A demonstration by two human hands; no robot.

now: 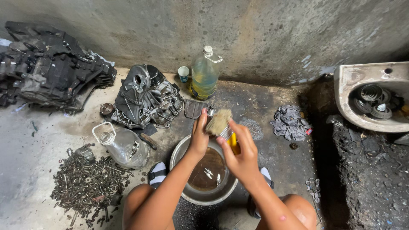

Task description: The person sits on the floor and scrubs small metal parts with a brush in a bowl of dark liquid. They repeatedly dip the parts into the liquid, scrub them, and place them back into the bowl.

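Note:
My left hand (199,137) pinches a small metal part (210,111) at its fingertips, held up over a round metal basin (186,194). My right hand (239,154) grips a paintbrush (220,122) with tan bristles and a yellow handle; the bristles press against the metal part. Brown liquid fills the basin, and a few bolts (208,173) lie in it. The basin sits on the concrete floor between my knees.
A pile of several bolts and nuts (87,185) lies left, beside a tipped clear jug (123,147). Two grey gearbox housings (145,96) (47,68) rest by the wall, with an upright jug of yellowish liquid (204,74) and a small cup (183,73). A rag (289,122) and a broken washbasin (362,76) holding round metal parts are right.

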